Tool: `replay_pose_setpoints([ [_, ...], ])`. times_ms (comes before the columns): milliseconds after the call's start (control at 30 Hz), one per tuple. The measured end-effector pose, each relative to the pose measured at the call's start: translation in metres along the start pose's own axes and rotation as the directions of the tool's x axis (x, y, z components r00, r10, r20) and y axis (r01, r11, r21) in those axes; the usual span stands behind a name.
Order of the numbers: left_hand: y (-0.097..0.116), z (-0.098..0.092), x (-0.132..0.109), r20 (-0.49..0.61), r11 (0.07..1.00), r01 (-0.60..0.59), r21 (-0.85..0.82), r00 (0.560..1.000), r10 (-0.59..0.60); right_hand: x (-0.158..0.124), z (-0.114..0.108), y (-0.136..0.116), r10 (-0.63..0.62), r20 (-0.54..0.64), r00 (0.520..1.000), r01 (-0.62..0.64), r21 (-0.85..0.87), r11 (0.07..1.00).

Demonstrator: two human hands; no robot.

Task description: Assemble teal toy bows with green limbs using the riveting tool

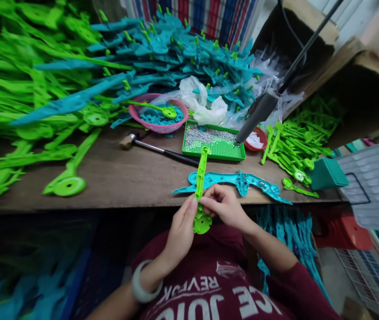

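Just in front of the table edge, my left hand (182, 227) is closed on a long green plastic part (202, 171) with a round disc at its lower end. My right hand (224, 205) pinches at the middle of the same part; its fingertips hide whatever small piece may be between them. Behind my hands, a blue bow-shaped plastic piece (226, 179) lies flat along the table edge. An electric screwdriver (258, 113) hangs at a tilt, its tip over a green perforated tray (224, 151) of small silvery screws.
A hammer (156, 150) lies left of the tray. Behind it stands a pink basket (158, 129) of blue pieces. Heaps of green parts (26, 89) and blue parts (176, 49) fill the left and back. On the right are a red basket (263, 135) and more green parts (286, 146).
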State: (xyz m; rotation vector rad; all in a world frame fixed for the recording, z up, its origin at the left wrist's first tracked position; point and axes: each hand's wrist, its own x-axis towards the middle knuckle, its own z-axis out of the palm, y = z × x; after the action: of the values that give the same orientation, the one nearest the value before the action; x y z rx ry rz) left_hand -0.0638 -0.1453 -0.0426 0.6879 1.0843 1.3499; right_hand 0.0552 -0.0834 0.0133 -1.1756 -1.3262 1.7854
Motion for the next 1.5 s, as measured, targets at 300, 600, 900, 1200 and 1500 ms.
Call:
replay_pose_setpoints([
  [300,-0.001,-0.001,0.003,-0.099,1.0,0.002,0.018,0.995,-0.001,0.005,0.004,0.007,0.032,-0.011,0.999,-0.031,0.08,0.996],
  [600,0.02,-0.001,0.018,-0.114,0.988,-0.012,-0.152,0.994,-0.006,-0.002,-0.037,0.009,0.004,0.076,0.997,0.002,-0.078,0.997],
  [900,0.047,-0.019,0.041,-0.099,0.997,-0.077,0.01,0.992,0.077,0.0,-0.056,0.023,-0.167,0.114,0.979,0.179,-0.104,0.978],
  [1200,0.034,-0.025,0.051,0.182,0.372,-0.535,0.759,0.722,0.668,0.001,-0.051,0.004,-0.139,0.194,0.971,0.158,-0.085,0.984],
  [1500,0.048,-0.005,0.046,0.261,0.332,-0.599,0.729,0.691,0.674,0.041,-0.057,-0.023,-0.387,0.267,0.883,0.469,-0.436,0.768],
])
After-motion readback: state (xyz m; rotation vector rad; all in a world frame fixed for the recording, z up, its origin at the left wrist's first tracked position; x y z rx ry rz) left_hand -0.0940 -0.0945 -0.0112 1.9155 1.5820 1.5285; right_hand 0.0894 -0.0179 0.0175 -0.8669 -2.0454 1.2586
